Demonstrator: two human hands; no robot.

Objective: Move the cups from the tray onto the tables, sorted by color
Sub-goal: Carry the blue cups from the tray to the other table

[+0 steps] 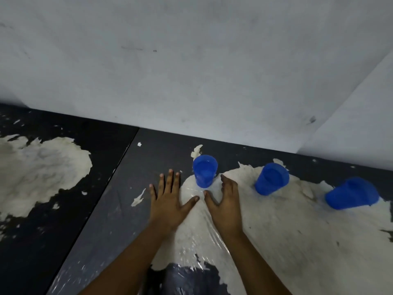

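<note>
Three blue plastic cups stand upright in a row on the dark, worn table (119,209). The left cup (204,170) is just beyond my fingertips, the middle cup (271,178) is further right, and the right cup (352,195) is near the frame's right edge. My left hand (170,201) lies flat with fingers spread, left of the nearest cup and apart from it. My right hand (224,201) is open with curled fingers, just right of and below that cup, not touching it. No tray is in view.
A second dark table (53,128) with peeled white patches adjoins on the left, split by a seam (119,165). A grey-white wall (191,71) runs directly behind both tables and turns a corner at the right.
</note>
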